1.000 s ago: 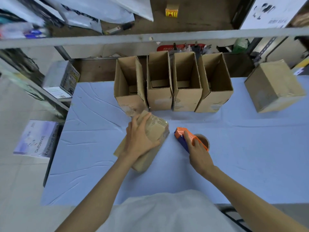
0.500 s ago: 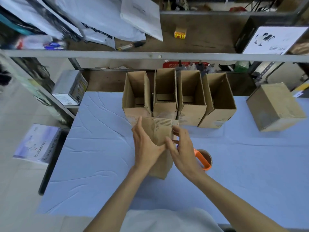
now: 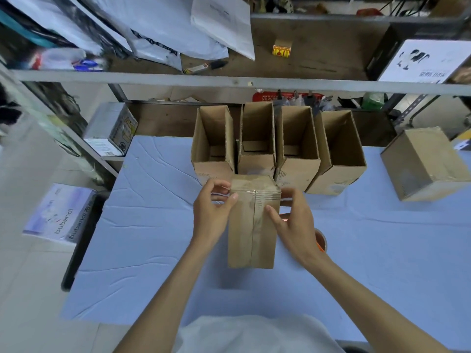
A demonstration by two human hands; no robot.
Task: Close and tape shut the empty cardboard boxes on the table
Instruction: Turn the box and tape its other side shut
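Note:
A closed cardboard box [image 3: 251, 225] with a clear tape seam down its middle stands upright on the blue table [image 3: 382, 250], held between both hands. My left hand [image 3: 211, 210] grips its upper left edge, thumb on the front face. My right hand [image 3: 293, 220] grips the right side, thumb on the front. Behind it several open empty boxes [image 3: 295, 138] stand in a row. An orange tape dispenser [image 3: 321, 242] lies just right of my right hand, mostly hidden by it.
A closed, taped box [image 3: 428, 164] sits at the table's right. A metal shelf rail [image 3: 229, 81] runs overhead with mailer bags [image 3: 163, 29] above. A white carton [image 3: 112, 128] rests on a low shelf at left.
My right hand let go of the tape dispenser and came onto the box. Both hands turned the box from lying tilted to standing upright with the taped seam facing me.

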